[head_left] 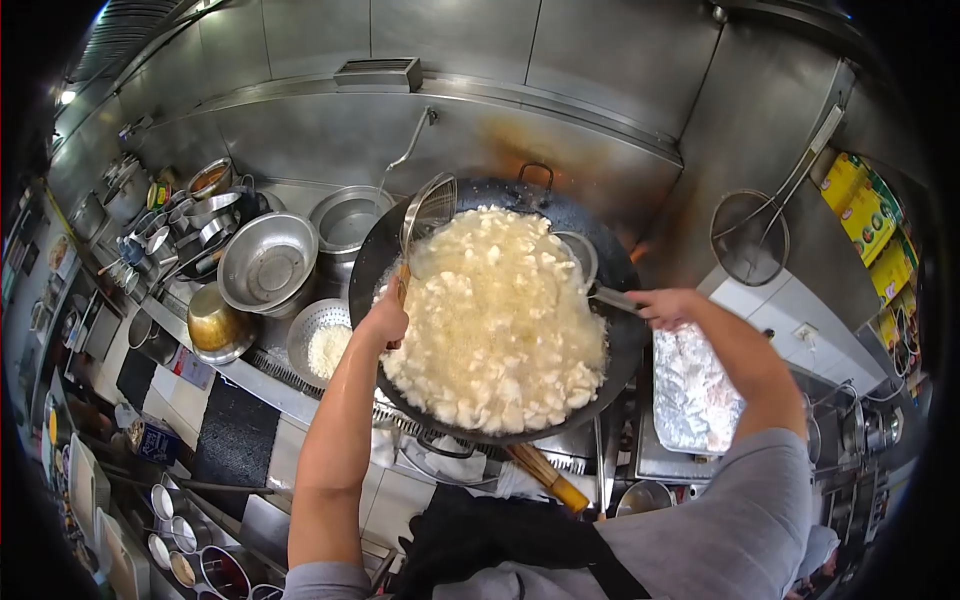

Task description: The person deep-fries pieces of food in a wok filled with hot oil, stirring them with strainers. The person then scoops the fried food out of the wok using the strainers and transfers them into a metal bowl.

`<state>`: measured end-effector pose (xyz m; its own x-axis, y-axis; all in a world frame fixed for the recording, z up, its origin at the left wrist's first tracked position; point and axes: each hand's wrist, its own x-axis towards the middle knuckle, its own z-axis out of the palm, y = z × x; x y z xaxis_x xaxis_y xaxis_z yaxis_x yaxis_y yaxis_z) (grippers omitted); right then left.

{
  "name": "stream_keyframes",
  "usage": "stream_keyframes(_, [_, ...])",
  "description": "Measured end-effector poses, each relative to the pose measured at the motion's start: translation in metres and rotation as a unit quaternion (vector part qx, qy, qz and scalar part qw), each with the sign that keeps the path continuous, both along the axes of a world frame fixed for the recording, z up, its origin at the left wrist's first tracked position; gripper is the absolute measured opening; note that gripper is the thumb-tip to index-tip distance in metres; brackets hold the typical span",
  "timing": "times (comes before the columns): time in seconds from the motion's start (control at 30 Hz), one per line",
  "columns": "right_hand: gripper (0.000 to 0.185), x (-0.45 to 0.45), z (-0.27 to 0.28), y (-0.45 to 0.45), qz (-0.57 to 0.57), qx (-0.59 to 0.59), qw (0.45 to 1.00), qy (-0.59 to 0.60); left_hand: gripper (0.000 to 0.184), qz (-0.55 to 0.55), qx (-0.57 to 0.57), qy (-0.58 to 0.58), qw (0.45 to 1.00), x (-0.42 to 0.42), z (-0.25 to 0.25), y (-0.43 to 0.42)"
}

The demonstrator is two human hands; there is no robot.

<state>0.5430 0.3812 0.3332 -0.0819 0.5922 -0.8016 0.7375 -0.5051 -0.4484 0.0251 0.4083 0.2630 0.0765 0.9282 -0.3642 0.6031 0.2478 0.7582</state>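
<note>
Steel walls (450, 40) surround the cooking station, and from where I stand the wok (624, 350) fills the centre of the frame. Pale pieces (500, 320) crowd its cloudy, frothy liquid. I judge the cooking partway along: the pieces are in, but look unbrowned, and lifting out the batch remains. The left hand (385, 322), left of centre, has its fingers curled together around the strainer (432, 212), whose mesh points towards the top of the frame, long axis nearly upright. The right hand (668, 308), right of centre, closes its fingers around the ladle (612, 297), which points leftwards and slightly up, its long axis slanting, its head in the wok.
</note>
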Motion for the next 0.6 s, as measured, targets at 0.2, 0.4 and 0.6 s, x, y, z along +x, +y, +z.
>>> stream_keyframes(0.2, [0.018,-0.105,-0.111,-0.004,-0.202,0.001,0.939,0.28,0.086,0.035,-0.07,-0.127,0.989,0.033,-0.017,0.01])
stream_keyframes(0.4, [0.011,-0.163,-0.091,-0.057,-0.231,0.096,0.881,0.401,0.077,0.115,-0.034,-0.265,0.957,0.063,-0.034,-0.014])
stream_keyframes(0.6, [0.012,-0.155,-0.059,-0.113,-0.206,0.185,0.901,0.334,0.05,0.168,-0.108,-0.512,0.835,0.082,-0.029,-0.081])
